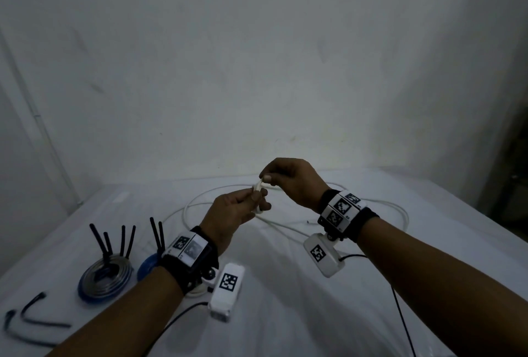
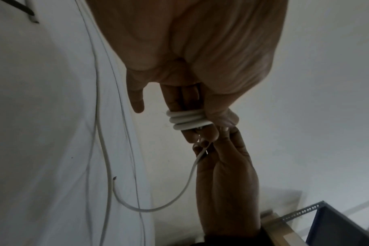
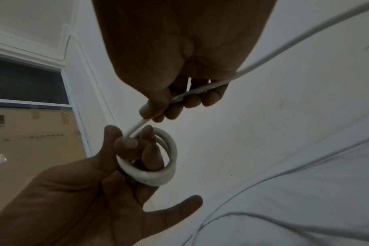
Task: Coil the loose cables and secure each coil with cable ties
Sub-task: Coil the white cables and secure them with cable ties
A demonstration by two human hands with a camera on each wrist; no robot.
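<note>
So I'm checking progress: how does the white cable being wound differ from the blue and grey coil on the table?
The white cable is in hand, a few turns around the left hand fingers; the blue and grey coil lies flat on the table. The white cable mostly trails loose across the table, fed by the right hand; the blue and grey coil is fully wound, with black ties sticking up. Both form round loops.

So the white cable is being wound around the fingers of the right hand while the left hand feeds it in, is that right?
Not quite: the hands are swapped. The white cable is wound around fingers of the left hand, while the right hand feeds it in. The right wrist view shows this.
</note>
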